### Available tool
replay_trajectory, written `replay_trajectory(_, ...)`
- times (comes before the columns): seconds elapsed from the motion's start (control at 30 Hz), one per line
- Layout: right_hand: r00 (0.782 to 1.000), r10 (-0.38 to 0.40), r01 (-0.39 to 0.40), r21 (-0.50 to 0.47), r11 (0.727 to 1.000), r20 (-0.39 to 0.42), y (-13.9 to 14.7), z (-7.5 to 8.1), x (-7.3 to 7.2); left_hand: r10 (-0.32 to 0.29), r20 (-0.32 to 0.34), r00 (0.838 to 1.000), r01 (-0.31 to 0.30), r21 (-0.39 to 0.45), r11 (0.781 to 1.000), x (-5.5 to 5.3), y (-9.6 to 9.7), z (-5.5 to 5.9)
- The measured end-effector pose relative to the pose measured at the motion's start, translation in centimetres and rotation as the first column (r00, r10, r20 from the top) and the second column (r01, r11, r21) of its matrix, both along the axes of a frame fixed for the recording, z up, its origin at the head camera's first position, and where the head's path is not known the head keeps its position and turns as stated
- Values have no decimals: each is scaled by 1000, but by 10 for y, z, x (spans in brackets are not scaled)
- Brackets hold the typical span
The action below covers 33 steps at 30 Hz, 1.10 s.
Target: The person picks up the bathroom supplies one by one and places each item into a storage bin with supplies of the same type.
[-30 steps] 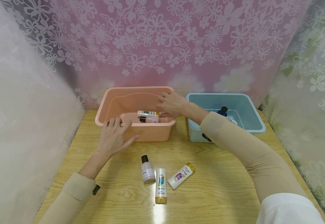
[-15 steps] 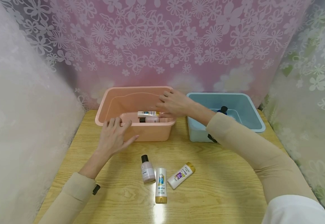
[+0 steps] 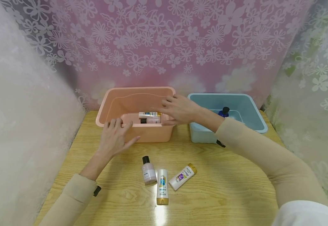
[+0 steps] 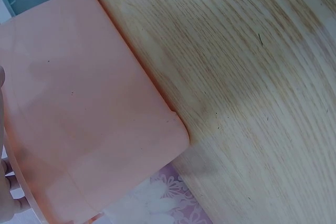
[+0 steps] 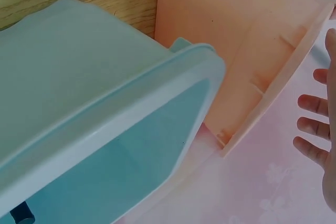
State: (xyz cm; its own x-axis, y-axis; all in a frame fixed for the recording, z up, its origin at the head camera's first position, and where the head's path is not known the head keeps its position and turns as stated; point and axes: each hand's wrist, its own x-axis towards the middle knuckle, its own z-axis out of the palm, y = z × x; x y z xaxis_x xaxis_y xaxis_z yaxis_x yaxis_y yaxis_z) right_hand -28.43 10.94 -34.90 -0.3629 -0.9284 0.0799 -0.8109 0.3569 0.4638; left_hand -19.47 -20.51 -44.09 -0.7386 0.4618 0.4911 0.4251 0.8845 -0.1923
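Observation:
In the head view, the left hand (image 3: 113, 139) rests at the front rim of the pink bin (image 3: 149, 134), fingers over the edge and thumb stretched out along the outside wall. The right hand (image 3: 179, 108) is over the bin's right end, its fingers spread and no object seen in it; the right wrist view shows the fingers (image 5: 313, 128) apart from each other. Inside the pink bin lie a white tube with a gold cap (image 3: 148, 115) and a pale pink bottle with a black cap (image 3: 153, 120). The left fingertips are partly hidden.
A blue bin (image 3: 255, 125) stands to the right, a dark blue bottle with a black cap (image 3: 224, 112) inside. On the wooden table (image 3: 118, 201) lie a pink bottle (image 3: 148, 172), a white gold-capped bottle (image 3: 162, 186) and a smaller white bottle with a purple label (image 3: 182, 177).
The right hand has shifted slightly right, and its forearm has swung to the right across the blue bin. The left hand and the bottles on the table stay put.

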Motion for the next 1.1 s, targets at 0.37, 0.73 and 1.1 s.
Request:
replay_trajectory(0.37,998,28,-26,-39,999,58,8,4,18,8,6,1000,-8,10,1000,0,0,0)
replay_trajectory(0.73,993,45,-37,-68,997,109,19,-2,38,15,5,1000,-15,-3,1000,1,0,0)
replay_trajectory(1.1,993,-5,7,-16,1000,120,32,-8,58,16,23,1000,-16,1,1000,2,1,2)
